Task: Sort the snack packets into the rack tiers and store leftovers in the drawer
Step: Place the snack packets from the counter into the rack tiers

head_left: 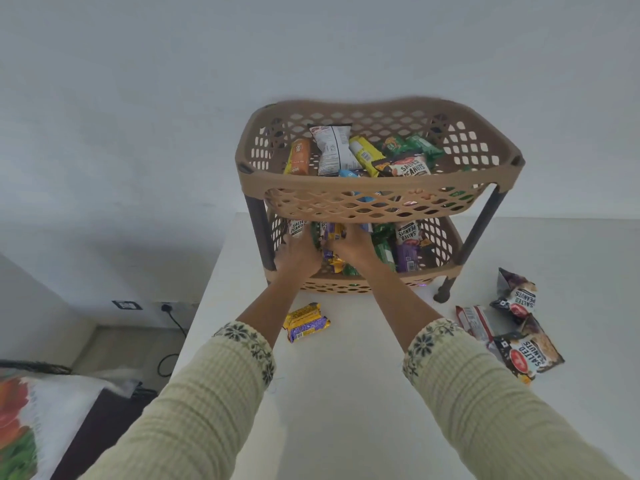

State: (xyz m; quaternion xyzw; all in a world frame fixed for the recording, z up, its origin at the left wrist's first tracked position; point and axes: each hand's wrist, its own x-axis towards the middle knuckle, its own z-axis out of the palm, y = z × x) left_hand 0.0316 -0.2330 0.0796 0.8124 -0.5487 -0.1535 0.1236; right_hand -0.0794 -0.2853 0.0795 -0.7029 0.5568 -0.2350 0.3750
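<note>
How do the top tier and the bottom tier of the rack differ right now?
The top tier is free of hands; the bottom tier has the left hand and right hand reaching into it. The top tier's packets lie flat; several in the bottom tier stand on edge. Both are tan lattice baskets holding mixed snack packets.

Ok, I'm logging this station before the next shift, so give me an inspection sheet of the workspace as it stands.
Surface: white tabletop, mostly bare.
Job's things: two-tier tan rack; upper tier and lower tier both hold mixed packets. Yellow-purple packets lie in front of the rack; salted peanut packets lie to its right. No drawer seen.
Clutter: nothing seen.
Grippers: left hand and right hand both reach into the lower tier among the packets; their grip cannot be told.
Cables: black cord plugged into a wall socket, trailing to the floor.
Surroundings: plain white wall; floral fabric at lower left.
</note>
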